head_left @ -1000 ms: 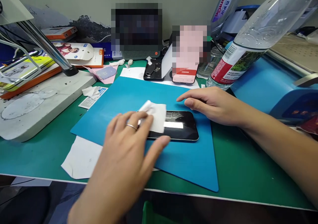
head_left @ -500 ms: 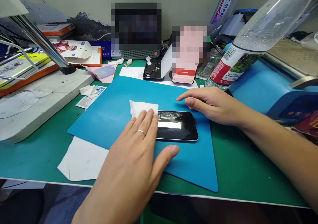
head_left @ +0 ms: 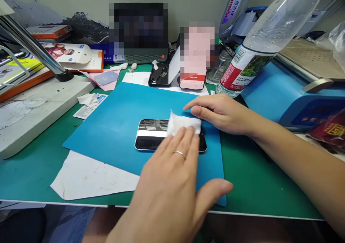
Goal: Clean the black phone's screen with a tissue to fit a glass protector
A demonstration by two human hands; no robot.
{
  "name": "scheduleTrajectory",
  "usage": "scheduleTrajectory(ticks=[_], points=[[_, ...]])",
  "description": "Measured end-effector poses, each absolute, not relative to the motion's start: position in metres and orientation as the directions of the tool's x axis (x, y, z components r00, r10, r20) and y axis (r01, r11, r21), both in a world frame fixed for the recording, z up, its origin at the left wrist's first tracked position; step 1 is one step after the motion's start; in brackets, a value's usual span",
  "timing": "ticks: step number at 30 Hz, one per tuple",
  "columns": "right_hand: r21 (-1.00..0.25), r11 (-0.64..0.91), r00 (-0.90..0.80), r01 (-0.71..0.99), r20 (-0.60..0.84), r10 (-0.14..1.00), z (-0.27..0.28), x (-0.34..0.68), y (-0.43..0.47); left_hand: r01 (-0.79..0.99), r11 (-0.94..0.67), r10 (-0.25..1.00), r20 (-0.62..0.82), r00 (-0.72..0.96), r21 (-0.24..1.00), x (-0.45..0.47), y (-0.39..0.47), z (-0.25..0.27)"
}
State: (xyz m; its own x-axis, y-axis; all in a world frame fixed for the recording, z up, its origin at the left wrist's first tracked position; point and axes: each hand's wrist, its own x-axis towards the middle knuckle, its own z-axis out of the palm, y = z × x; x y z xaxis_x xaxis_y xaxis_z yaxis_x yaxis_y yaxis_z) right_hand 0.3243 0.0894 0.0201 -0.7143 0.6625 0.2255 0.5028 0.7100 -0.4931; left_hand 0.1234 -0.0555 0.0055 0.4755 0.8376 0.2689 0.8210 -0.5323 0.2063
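Left hand (head_left: 169, 178): flat, not clenched, fingertips pressing the white wipe (head_left: 185, 122) down.
Wipe: had just slid from the phone's left end over to its right, so that pass now covered the other side.
Phone (head_left: 147, 142): lay flat on the blue mat (head_left: 121, 110), left part uncovered again, reflections and all.
Right hand (head_left: 229, 115): loosely curled near the phone's far right corner, nothing visible in it tbh.

Left hand (head_left: 169, 189): palm down, fingers (head_left: 192, 146) extended together, thumb (head_left: 214, 194) splayed. Right hand (head_left: 225, 115): index finger (head_left: 201, 101) extended, thumb (head_left: 205, 113) apart; right forearm (head_left: 291, 157) slanting inward.
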Motion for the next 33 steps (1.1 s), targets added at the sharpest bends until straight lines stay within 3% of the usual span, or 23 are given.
scheduleTrajectory(ticks=[8, 21, 28, 33], points=[[-0.500, 0.706, -0.718, 0.502, 0.214, 0.662, 0.024, 0.323, 0.089, 0.917, -0.357, 0.923, 0.220, 0.316, 0.179, 0.073, -0.047, 0.006], [-0.472, 0.706, -0.712, 0.527, 0.208, 0.671, 0.020, 0.320, 0.086, 0.903, -0.423, 0.873, 0.299, 0.385, 0.074, 0.100, -0.049, 0.007], [-0.533, 0.656, -0.753, 0.534, 0.054, 0.656, 0.029, 0.321, 0.083, 0.893, -0.449, 0.862, 0.282, 0.422, 0.034, 0.099, -0.055, 0.008], [-0.547, 0.627, -0.784, 0.555, -0.090, 0.615, 0.038, 0.328, 0.084, 0.868, -0.490, 0.843, 0.294, 0.450, 0.076, 0.089, -0.058, 0.009]])
